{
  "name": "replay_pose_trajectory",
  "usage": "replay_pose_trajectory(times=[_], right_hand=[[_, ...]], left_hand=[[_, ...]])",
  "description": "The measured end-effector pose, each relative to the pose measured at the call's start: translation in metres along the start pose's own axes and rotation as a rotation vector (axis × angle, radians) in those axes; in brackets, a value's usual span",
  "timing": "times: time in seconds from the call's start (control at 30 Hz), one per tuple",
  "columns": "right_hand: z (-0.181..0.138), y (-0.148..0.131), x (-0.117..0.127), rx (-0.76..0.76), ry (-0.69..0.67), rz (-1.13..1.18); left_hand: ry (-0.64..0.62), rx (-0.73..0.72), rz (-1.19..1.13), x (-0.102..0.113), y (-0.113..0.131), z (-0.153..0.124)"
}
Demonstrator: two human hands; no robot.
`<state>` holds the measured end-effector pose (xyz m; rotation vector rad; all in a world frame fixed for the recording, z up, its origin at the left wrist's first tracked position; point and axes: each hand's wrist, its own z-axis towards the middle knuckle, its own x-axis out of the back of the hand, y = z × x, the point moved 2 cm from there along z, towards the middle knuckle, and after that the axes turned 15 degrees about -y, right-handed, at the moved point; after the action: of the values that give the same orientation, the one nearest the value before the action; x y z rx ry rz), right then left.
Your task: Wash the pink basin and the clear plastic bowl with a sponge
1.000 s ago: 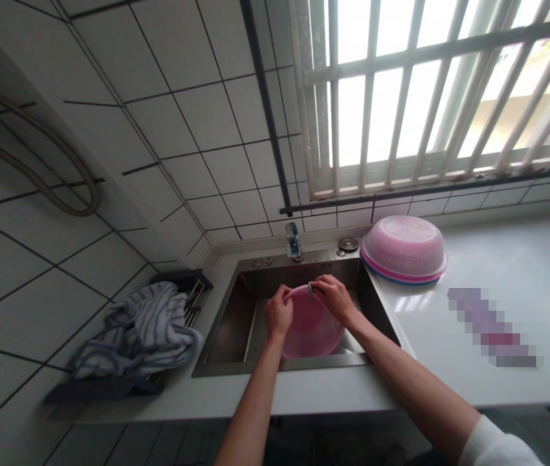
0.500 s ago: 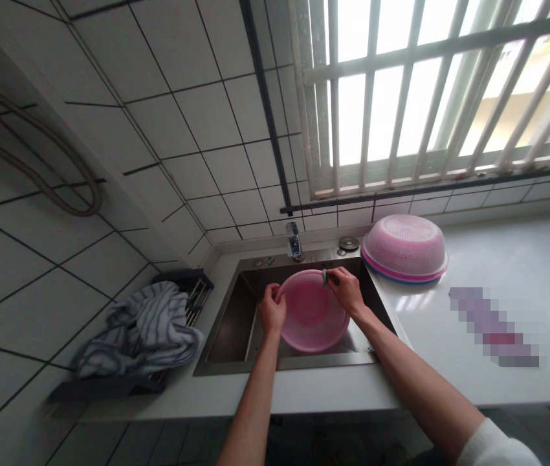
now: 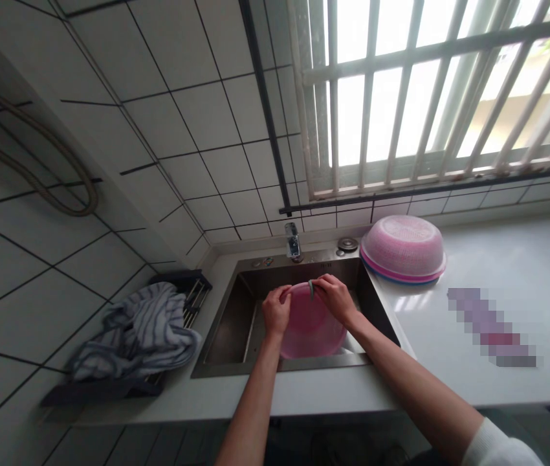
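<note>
A pink plastic basin (image 3: 314,330) is in the stainless steel sink (image 3: 229,330), its rim toward me. My left hand (image 3: 276,310) is closed on the left part of the rim, thumb over the edge. My right hand (image 3: 336,296) pinches a thin grey-green scouring pad (image 3: 310,289) against the far rim, close to the left hand. The fingers partly cover the pad.
The faucet (image 3: 292,241) rises behind the sink, with a drain strainer (image 3: 347,244) beside it. Pink colanders (image 3: 404,249) are stacked upside down on the right counter (image 3: 425,336). A striped towel (image 3: 143,330) lies on a dark rack to the left.
My right hand and the pad have moved left along the basin rim, toward my left hand. The basin's far rim has dropped slightly and the basin looks more tilted.
</note>
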<state>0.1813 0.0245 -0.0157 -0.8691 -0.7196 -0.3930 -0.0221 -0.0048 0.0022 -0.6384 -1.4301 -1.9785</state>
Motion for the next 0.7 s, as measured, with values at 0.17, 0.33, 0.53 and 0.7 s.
replay_pose_trajectory(times=[0.17, 0.33, 0.53, 0.7], right_hand=[[0.003, -0.001, -0.001, 0.068, -0.073, -0.041], [0.001, 0.009, 0.007, -0.053, -0.017, -0.023], [0.003, -0.001, 0.000, 0.076, -0.097, -0.040], [0.002, 0.006, 0.009, -0.041, -0.013, -0.007]], left_hand=[[-0.078, -0.062, 0.009, -0.001, 0.008, -0.001], [0.003, -0.015, -0.020, 0.005, 0.004, -0.001], [-0.094, -0.160, -0.014, -0.006, 0.003, 0.001], [0.039, -0.110, -0.112, -0.002, -0.007, 0.002]])
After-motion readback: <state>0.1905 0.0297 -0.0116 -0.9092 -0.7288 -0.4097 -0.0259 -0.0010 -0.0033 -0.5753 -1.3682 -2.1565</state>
